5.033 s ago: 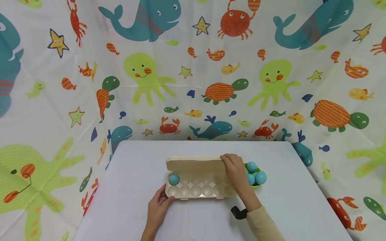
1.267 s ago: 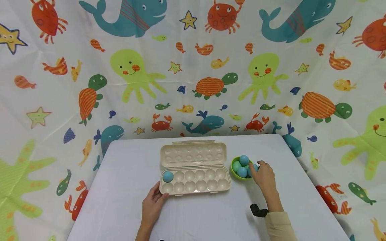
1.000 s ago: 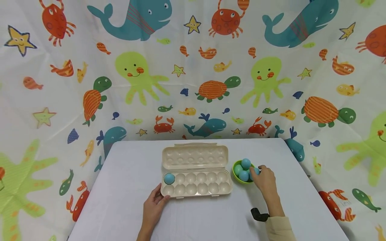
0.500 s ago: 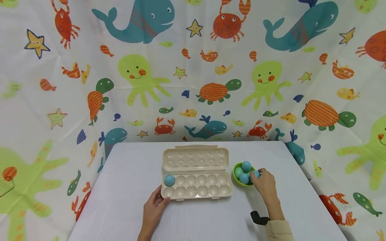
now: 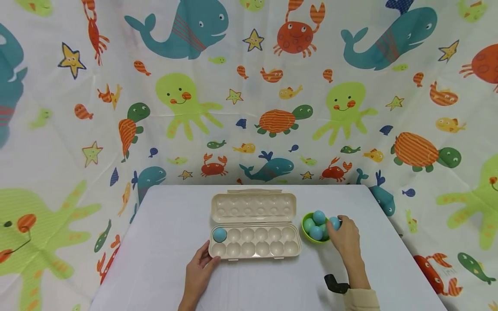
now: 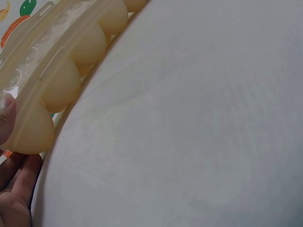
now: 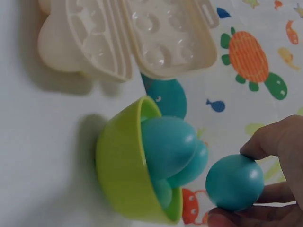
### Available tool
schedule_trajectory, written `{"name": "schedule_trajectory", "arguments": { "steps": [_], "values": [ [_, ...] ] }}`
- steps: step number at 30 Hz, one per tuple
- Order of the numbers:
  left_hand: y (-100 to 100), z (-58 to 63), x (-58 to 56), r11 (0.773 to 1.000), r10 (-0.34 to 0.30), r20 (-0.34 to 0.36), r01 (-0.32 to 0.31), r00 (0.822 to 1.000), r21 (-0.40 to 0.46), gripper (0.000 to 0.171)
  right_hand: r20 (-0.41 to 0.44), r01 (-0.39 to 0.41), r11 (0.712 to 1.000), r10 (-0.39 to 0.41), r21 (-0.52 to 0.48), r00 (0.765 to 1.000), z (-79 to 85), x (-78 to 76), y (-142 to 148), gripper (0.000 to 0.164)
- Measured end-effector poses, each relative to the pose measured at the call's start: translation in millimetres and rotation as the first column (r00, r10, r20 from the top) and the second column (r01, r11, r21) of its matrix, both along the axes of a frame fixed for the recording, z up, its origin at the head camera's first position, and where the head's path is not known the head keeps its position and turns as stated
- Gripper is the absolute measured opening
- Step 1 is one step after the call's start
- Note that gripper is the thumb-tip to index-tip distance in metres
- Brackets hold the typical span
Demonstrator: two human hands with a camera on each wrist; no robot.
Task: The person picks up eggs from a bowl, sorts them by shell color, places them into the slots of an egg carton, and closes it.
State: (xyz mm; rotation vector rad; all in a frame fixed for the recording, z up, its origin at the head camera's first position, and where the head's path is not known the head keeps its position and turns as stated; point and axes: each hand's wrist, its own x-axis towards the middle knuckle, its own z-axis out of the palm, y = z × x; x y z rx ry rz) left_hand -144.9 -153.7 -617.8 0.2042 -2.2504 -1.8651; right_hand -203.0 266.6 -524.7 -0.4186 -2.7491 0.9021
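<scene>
A cream plastic egg carton [image 5: 254,241] lies on the white table with its lid folded back. One blue toy egg [image 5: 219,234] sits in the back-left cup, and the other cups are bare. My left hand [image 5: 198,274] grips the carton's front-left corner, thumb on the rim and fingers at the side, as the left wrist view shows. Over the right edge of a lime green bowl [image 7: 120,165], my right hand [image 5: 345,236] pinches a blue toy egg [image 7: 234,182] between thumb and fingers. Several blue and green eggs [image 7: 168,144] are in the bowl.
The bowl stands just right of the carton on the white tabletop [image 5: 167,224]. A black strap piece [image 5: 335,284] sticks out from my right wrist. A curtain [image 5: 249,129] printed with sea animals hangs behind and beside the table.
Five seconds ago my right hand held the half-raised lid, which now lies fully back. It then reached into the bowl and has lifted a blue egg clear. My left hand stays at the corner.
</scene>
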Motion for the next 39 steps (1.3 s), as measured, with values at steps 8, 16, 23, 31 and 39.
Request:
{"name": "schedule_trajectory", "arguments": {
  "steps": [8,16,23,31,39],
  "values": [
    [-6,-22.4,-7.4,1.0,-0.006,-0.041,0.006,0.999,0.011,0.062,-0.08,-0.015,1.0,0.012,-0.026,0.997,19.9,0.2,-22,0.058],
    [-9,-24.5,-5.9,1.0,0.001,-0.033,-0.001,0.999,-0.012,0.063,-0.176,-0.091,0.995,0.083,-0.038,0.981,29.1,-2.7,-59,0.051],
    [-7,-23.4,-9.2,1.0,0.012,-0.052,-0.013,0.999,-0.014,0.063,-0.304,-0.208,0.978,0.198,0.002,0.932,30.4,-8.1,-97,0.044],
    [-10,-24.8,-9.9,1.0,-0.01,-0.069,0.011,0.998,0.013,0.063,-0.334,-0.36,0.933,0.332,-0.022,0.882,23.7,-13.6,-138,0.047],
    [-11,-25.2,-10.2,1.0,-0.017,-0.077,0.018,0.997,0.008,0.064,-0.386,-0.491,0.87,0.443,-0.031,0.809,4.7,-20.0,-177,0.04]
  ]
}}
